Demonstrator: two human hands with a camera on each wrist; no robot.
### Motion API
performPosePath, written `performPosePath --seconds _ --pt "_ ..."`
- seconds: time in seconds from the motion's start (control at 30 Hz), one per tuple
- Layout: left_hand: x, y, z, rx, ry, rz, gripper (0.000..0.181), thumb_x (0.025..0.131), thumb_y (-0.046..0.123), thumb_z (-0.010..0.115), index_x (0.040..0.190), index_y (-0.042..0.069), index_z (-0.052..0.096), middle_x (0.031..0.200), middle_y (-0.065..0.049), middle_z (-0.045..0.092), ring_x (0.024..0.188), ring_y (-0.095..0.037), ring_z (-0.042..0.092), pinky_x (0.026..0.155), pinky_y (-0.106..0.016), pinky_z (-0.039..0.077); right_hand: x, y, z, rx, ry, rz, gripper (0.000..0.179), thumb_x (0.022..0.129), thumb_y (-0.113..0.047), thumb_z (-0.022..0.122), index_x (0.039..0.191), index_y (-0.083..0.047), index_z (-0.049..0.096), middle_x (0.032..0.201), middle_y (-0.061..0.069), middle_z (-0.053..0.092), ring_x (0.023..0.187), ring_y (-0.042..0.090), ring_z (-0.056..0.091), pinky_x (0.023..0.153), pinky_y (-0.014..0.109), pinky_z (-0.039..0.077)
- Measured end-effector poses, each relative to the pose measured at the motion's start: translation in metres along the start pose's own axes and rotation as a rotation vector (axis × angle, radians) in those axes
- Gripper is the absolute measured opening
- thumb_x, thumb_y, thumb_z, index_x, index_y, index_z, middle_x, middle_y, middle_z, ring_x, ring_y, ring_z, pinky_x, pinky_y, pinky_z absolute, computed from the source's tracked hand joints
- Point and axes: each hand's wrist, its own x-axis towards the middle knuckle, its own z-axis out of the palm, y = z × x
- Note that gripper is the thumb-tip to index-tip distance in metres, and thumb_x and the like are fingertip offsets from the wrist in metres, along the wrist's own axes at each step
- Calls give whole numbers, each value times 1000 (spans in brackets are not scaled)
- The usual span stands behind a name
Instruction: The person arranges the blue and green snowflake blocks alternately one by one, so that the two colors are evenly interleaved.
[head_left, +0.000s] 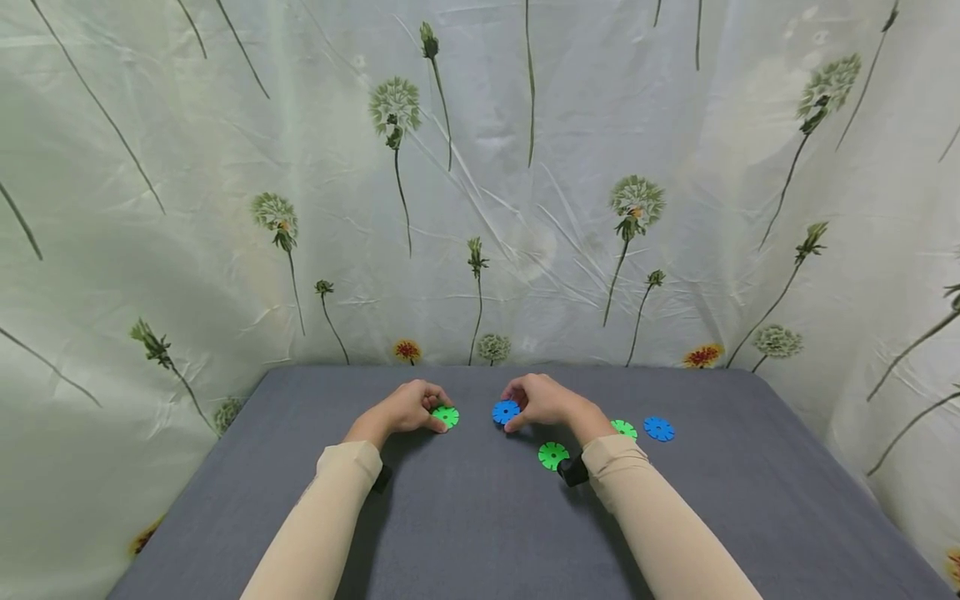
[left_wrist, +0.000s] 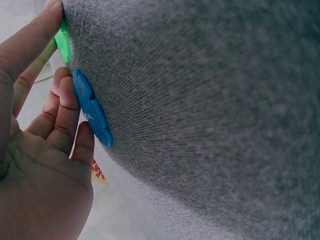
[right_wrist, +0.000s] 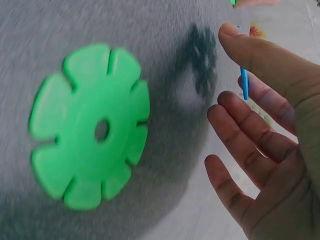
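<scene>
Thumb and forefinger of my left hand [head_left: 406,407] pinch a green slotted disc [head_left: 447,417], whose edge shows at the top of the left wrist view. A blue slotted disc [left_wrist: 92,110] lies by that hand's other fingers; in the head view the hand hides it. My right hand [head_left: 546,402] holds another blue slotted disc [head_left: 505,412] between thumb and forefinger, with the disc's shadow on the table below. In the right wrist view this disc stands edge-on, the remaining fingers spread loosely. Below the right wrist lies a green slotted disc [right_wrist: 80,130].
Beside the right forearm lie a partly covered green disc [head_left: 623,428] and a blue disc [head_left: 659,429]. The table [head_left: 465,533] has a grey cloth surface. Behind it hangs a pale curtain [head_left: 555,275] printed with dandelions.
</scene>
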Motion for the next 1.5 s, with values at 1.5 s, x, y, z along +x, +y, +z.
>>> performPosePath --seconds 1.5 --pt "3 -3 0 7 -17 9 32 86 16 92 116 17 82 106 -4 71 95 -17 62 90 -40 52 29 -20 31 -12 30 77 45 82 -30 97 120 -17 78 118 2 76 112 19 69 104 46 56"
